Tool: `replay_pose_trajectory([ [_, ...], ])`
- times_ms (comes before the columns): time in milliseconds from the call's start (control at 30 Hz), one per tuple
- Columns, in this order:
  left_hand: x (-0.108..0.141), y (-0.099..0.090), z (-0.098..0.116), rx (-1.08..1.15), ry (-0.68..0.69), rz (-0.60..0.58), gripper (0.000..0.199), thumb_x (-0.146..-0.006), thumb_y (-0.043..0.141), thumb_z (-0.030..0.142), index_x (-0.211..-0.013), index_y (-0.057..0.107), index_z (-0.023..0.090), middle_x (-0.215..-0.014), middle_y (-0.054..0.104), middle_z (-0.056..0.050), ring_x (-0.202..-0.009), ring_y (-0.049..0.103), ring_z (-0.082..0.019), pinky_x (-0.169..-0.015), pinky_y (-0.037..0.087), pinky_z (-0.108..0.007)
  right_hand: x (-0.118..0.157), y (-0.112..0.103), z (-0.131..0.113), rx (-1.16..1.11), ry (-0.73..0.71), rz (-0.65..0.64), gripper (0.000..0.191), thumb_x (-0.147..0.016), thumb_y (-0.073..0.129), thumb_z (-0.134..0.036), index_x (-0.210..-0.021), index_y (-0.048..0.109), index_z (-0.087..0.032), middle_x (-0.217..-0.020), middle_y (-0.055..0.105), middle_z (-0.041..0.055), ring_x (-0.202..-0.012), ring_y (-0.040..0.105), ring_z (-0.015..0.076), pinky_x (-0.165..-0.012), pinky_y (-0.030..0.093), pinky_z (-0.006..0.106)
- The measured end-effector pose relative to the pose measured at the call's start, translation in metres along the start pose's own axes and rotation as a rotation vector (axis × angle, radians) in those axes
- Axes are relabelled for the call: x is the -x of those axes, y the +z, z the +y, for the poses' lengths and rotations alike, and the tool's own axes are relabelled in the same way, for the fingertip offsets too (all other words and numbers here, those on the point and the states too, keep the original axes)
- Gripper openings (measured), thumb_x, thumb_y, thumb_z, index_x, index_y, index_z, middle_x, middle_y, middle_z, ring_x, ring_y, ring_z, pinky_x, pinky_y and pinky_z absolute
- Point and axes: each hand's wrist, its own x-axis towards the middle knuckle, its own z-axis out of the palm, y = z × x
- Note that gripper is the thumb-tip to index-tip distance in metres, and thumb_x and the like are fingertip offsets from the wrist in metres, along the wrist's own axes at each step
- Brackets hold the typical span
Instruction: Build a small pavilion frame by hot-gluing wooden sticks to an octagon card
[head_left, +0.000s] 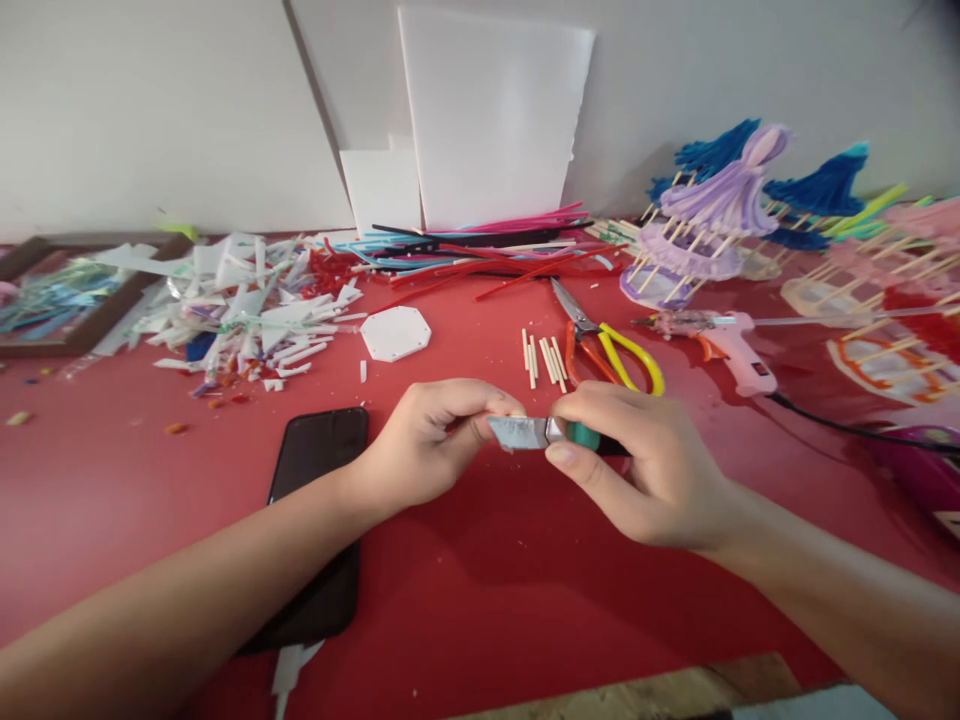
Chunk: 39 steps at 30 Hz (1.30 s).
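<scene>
Utility knife (519, 432) is between your two hands, above the red table (480, 590), and its blade points toward your left hand (435, 440). Your right hand (645, 460) is closed around the green and black handle, with thumb and fingers near the base of the blade. Your left hand is curled, its fingertips pinched together at the blade's tip; whether they grip something small there, you cannot tell. Beyond the knife lie the short sticks (544, 360) and the scissors (600, 345), which are near your right hand.
</scene>
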Motion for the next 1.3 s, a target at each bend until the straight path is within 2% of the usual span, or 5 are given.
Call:
replay_pose_trajectory([
  [200, 0.003, -0.001, -0.008, 0.051, 0.01, -0.031, 0.021, -0.09, 0.051, 0.027, -0.079, 0.065, 0.017, -0.075, 0.069, -0.006, -0.068, 0.064, -0.014, -0.067, 0.052, -0.026, -0.007, -0.017, 0.012, 0.106, 0.076, 0.381, 0.02, -0.091, 0.045, -0.035, -0.077, 0.053, -0.023, -0.061, 0.051, -0.0019, -0.055, 0.047, 0.0133, -0.052, 0.035, 0.027],
  [433, -0.005, -0.006, -0.01, 0.005, -0.059, 0.069, 0.022, -0.096, 0.038, 0.03, -0.084, 0.052, 0.019, -0.08, 0.065, -0.003, -0.068, 0.058, -0.011, -0.067, 0.047, -0.024, -0.009, -0.006, 0.013, 0.229, 0.051, 0.205, 0.019, -0.088, 0.052, -0.036, -0.077, 0.056, -0.021, -0.076, 0.064, 0.0022, -0.068, 0.059, 0.0153, -0.06, 0.042, 0.026],
  [667, -0.02, -0.065, -0.012, -0.921, -0.198, 0.22, 0.032, -0.097, 0.02, 0.034, -0.086, 0.047, 0.02, -0.084, 0.058, -0.005, -0.078, 0.056, -0.018, -0.074, 0.046, -0.032, -0.008, -0.031, 0.022, 0.354, 0.101, -0.213, 0.021, -0.084, 0.056, -0.042, -0.089, 0.062, -0.022, -0.084, 0.068, 0.0034, -0.073, 0.064, 0.0196, -0.062, 0.045, 0.03],
  [867, -0.022, -0.093, -0.04, -1.147, -0.26, 0.199, 0.048, -0.069, 0.065, 0.054, -0.089, 0.043, 0.017, -0.099, 0.054, -0.015, -0.104, 0.047, -0.037, -0.088, 0.04, -0.05, 0.018, -0.041, 0.022, 0.407, 0.172, -0.297, 0.017, -0.084, 0.057, -0.039, -0.089, 0.063, -0.024, -0.086, 0.068, 0.0016, -0.072, 0.066, 0.0194, -0.056, 0.045, 0.028],
  [1300, -0.03, -0.088, -0.038, -1.243, -0.321, 0.193, 0.031, -0.075, 0.062, 0.037, -0.092, 0.044, 0.017, -0.1, 0.056, -0.015, -0.104, 0.049, -0.034, -0.086, 0.042, -0.044, 0.083, -0.025, 0.063, 0.358, 0.304, 0.114, 0.036, -0.084, 0.049, -0.054, -0.086, 0.065, -0.022, -0.085, 0.066, 0.007, -0.079, 0.066, 0.0223, -0.069, 0.054, 0.034],
])
